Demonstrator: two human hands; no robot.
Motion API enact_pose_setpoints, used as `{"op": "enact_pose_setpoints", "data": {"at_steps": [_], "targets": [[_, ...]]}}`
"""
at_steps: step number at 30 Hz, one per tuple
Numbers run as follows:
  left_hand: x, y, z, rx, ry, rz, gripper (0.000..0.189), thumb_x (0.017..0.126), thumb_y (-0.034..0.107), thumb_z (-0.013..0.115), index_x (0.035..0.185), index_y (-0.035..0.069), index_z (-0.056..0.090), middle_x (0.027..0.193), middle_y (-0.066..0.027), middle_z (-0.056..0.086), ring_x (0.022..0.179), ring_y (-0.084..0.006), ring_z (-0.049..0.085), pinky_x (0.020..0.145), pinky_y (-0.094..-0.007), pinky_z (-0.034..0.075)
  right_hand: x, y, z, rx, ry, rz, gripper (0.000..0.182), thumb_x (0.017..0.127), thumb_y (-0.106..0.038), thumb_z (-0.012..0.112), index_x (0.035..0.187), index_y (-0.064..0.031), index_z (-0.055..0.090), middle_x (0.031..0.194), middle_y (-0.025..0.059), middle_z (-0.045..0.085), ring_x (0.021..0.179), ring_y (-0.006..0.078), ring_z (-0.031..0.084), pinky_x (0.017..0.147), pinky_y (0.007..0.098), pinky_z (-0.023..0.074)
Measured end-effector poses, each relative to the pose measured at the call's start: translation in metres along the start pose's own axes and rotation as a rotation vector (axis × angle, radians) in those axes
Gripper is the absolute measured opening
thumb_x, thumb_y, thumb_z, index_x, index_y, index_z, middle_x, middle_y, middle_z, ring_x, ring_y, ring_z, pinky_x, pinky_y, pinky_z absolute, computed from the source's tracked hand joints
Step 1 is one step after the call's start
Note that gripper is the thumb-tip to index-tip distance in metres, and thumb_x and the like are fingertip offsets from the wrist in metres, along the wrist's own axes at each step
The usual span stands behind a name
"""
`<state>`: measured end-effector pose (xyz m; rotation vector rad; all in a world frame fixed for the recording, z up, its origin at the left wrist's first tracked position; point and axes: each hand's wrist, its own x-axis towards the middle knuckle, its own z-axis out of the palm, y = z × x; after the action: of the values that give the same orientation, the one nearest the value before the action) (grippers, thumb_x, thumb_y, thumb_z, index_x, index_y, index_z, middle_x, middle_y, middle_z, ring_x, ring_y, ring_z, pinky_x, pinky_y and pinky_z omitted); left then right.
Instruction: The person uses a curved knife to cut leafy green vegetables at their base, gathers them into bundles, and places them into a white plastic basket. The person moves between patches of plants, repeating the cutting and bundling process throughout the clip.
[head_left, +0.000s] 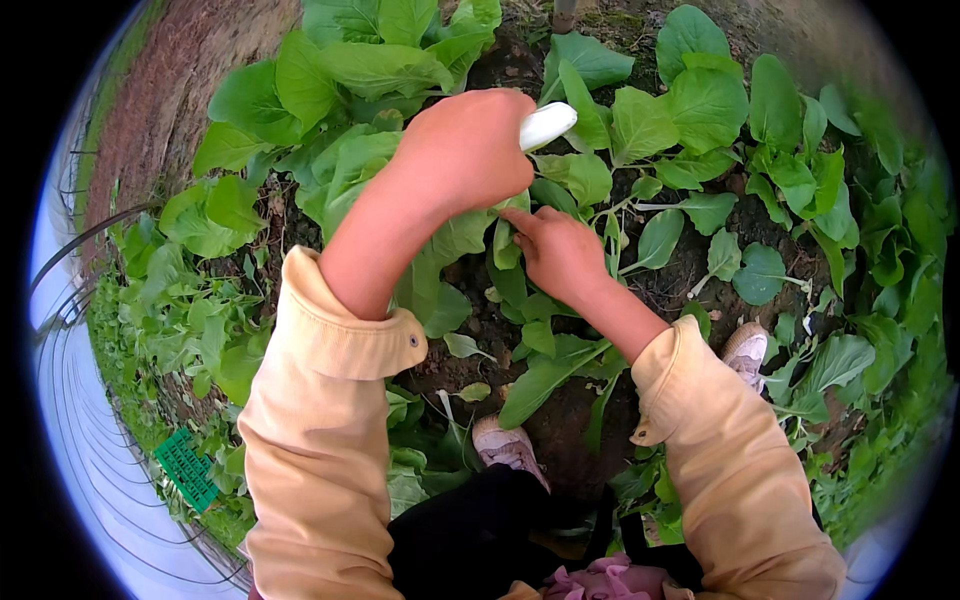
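My left hand (472, 154) is closed around the base of a leafy green vegetable, whose white stem end (548, 127) sticks out past the fist and whose leaves (446, 240) hang down below the wrist. Just below and to the right of it, my right hand (559, 251) touches a small green leaf (506, 244) of that bunch with its extended index finger; whether it pinches the leaf cannot be told. Rooted leafy greens (705, 109) stand around both hands.
Leafy plants surround me on dark soil (577, 412), with loose leaves (759, 274) lying on it. My shoes (506, 450) stand among them. A green plastic crate (186, 469) is at the lower left. Curved hoops (90, 232) run along the left edge, and a post (564, 15) rises at the top.
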<state>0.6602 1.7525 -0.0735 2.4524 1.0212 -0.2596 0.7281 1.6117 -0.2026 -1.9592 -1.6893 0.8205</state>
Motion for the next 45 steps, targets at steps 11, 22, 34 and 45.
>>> {"op": "enact_pose_setpoints", "data": {"at_steps": [11, 22, 34, 45], "targets": [[0.035, -0.115, 0.031, 0.57, 0.085, -0.231, 0.028, 0.068, 0.011, 0.063, 0.096, 0.011, 0.064, 0.138, -0.0064, 0.04, 0.081, -0.023, 0.066, 0.069, -0.0381, 0.05, 0.019, -0.002, -0.008, 0.62, 0.227, 0.21, 0.032, 0.086, -0.012, 0.058, 0.119, -0.0123, 0.057, 0.08, 0.0078, 0.057, 0.067, 0.019, 0.055, 0.062, 0.0302, 0.0445], [0.006, -0.122, 0.049, 0.525, 0.154, -0.222, 0.025, 0.064, 0.004, 0.06, 0.089, 0.007, 0.059, 0.131, -0.0061, 0.048, 0.076, -0.0249, 0.065, 0.067, -0.0389, 0.049, 0.128, -0.03, -0.01, 1.165, 0.038, 0.673, 0.041, 0.093, -0.019, 0.05, 0.131, -0.0072, 0.044, 0.079, 0.0044, 0.054, 0.059, 0.0118, 0.049, 0.047, 0.0266, 0.0435], [-0.003, -0.124, 0.061, 0.51, 0.236, -0.214, 0.019, 0.067, 0.008, 0.064, 0.085, 0.008, 0.063, 0.109, -0.0055, 0.056, 0.072, -0.0228, 0.065, 0.064, -0.0364, 0.048, 0.14, -0.029, -0.014, 1.217, -0.121, 0.756, 0.035, 0.094, -0.015, 0.049, 0.126, -0.0037, 0.043, 0.08, 0.0076, 0.053, 0.057, 0.0145, 0.048, 0.043, 0.0289, 0.0426], [-0.007, -0.122, 0.056, 0.408, 0.301, -0.226, 0.036, 0.063, 0.002, 0.059, 0.099, 0.007, 0.06, 0.124, -0.0043, 0.053, 0.077, -0.0279, 0.064, 0.066, -0.0402, 0.05, 0.078, -0.039, -0.001, 1.058, -0.087, 0.692, 0.035, 0.093, -0.019, 0.048, 0.127, -0.0073, 0.05, 0.073, 0.001, 0.052, 0.049, 0.0072, 0.044, 0.039, 0.0221, 0.0359]]}}
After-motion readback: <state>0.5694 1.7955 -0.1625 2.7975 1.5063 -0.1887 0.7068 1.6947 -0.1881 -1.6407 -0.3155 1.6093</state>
